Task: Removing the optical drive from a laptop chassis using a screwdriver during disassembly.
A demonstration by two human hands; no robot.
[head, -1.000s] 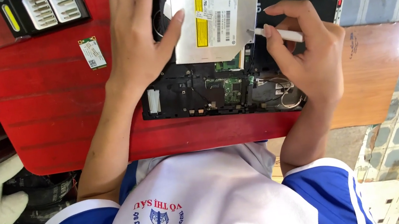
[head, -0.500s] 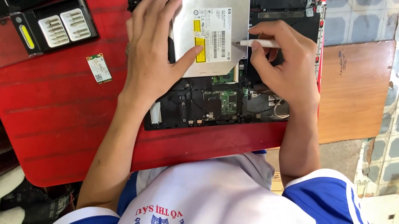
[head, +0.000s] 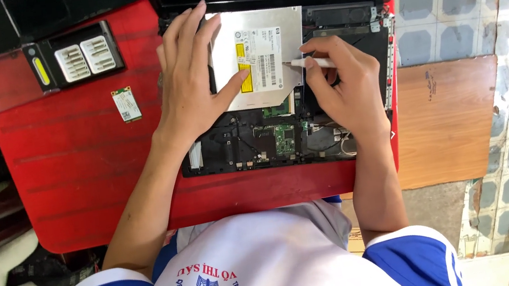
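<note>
Red bench (head: 91,174) at centre carries an opened laptop (head: 248,144), its lid cut off above. Left hand (head: 192,85) lies flat, fingers apart, on the silver drive (head: 265,54); right hand (head: 343,86), fingers clamped on a white tool (head: 313,61), hides the parts beneath.

The silver disc drive (head: 260,56), which a second ago stood tilted up out of the opened laptop (head: 286,128), now lies lower and flatter in its bay. The left hand (head: 191,82) has spread flat along its left edge. The right hand (head: 343,86) has brought the white tool (head: 309,61) tip to the drive's right edge, seemingly touching it.
</note>
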